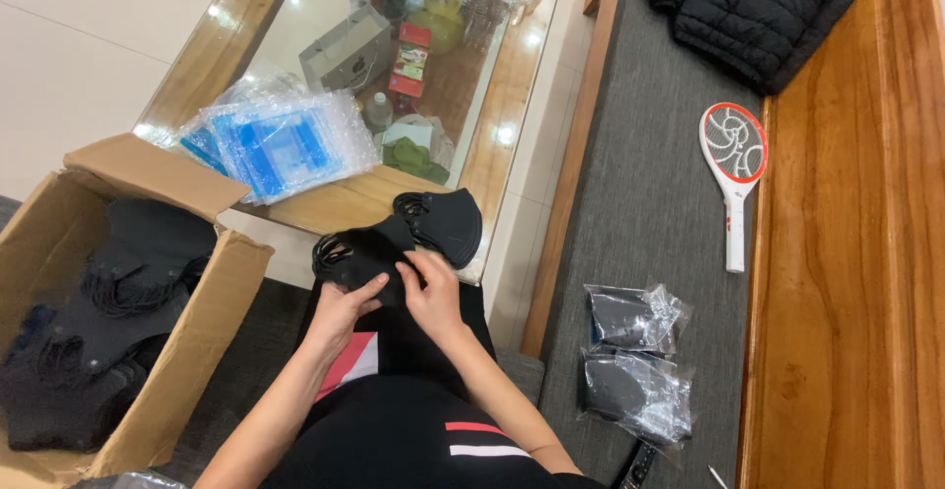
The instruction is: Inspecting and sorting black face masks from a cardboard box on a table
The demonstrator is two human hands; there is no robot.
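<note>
My left hand [346, 304] and my right hand [429, 290] both grip a black fabric face mask [360, 253] over my lap, thumbs pressing on its surface. Its ear loops bunch at the left end. A small stack of similar black masks [445, 223] lies on the near corner of the glass-topped wooden table [345, 208], just beyond my right hand. A pile of clear plastic bags with blue print [276, 144] rests on the table to the left.
An open cardboard box [187, 341] full of black masks stands at my left. Two bagged mask packs [630, 356] lie on the grey bench cushion at right, with a racket-shaped bug zapper [734, 164] and a black puffer jacket [758, 6] farther back.
</note>
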